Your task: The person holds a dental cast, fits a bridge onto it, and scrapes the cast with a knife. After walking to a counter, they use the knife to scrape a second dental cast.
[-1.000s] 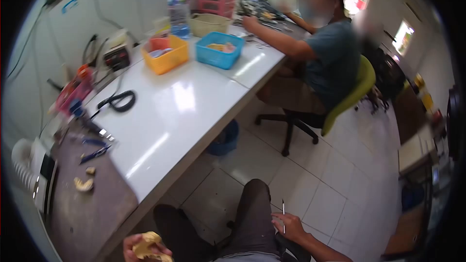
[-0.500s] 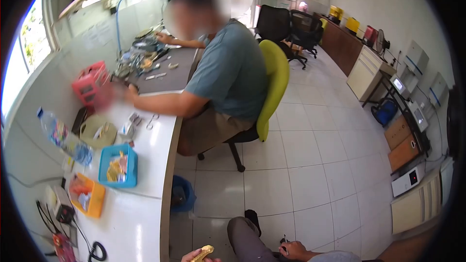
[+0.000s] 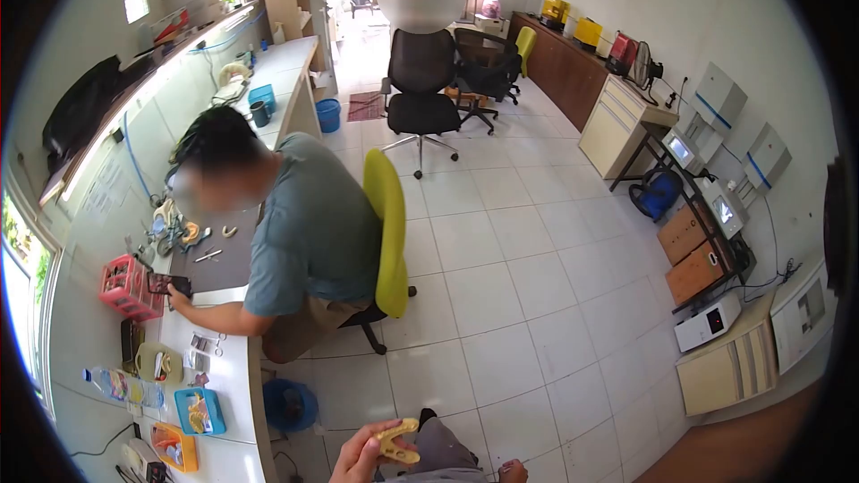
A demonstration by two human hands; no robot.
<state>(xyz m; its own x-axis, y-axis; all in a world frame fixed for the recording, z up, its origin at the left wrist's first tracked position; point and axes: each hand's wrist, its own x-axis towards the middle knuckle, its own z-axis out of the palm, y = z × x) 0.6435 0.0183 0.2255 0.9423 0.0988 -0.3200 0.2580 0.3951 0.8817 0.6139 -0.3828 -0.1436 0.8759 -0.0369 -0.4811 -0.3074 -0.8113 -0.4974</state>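
At the bottom edge of the head view, my left hand (image 3: pixel 357 454) is closed on a yellow dental cast (image 3: pixel 394 441). The cast is curved like a dental arch, and hollows show along it. It is held up in front of my grey-trousered leg (image 3: pixel 443 447). Only a small part of my right hand (image 3: pixel 513 471) shows, low down beside that leg. The frame edge cuts it off, so its fingers and anything in them cannot be made out.
A seated co-worker (image 3: pixel 313 224) holds a phone (image 3: pixel 168 284) at the white bench (image 3: pixel 234 394). On the bench are a blue basket (image 3: pixel 199 411), an orange basket (image 3: pixel 173 447) and a water bottle (image 3: pixel 125 386). A blue bin (image 3: pixel 291 405) stands on the floor beside it.
My view has swung up and left. My left hand with the dental cast has come higher into view. My right hand, earlier showing a slim dark tool, is now mostly cut off.
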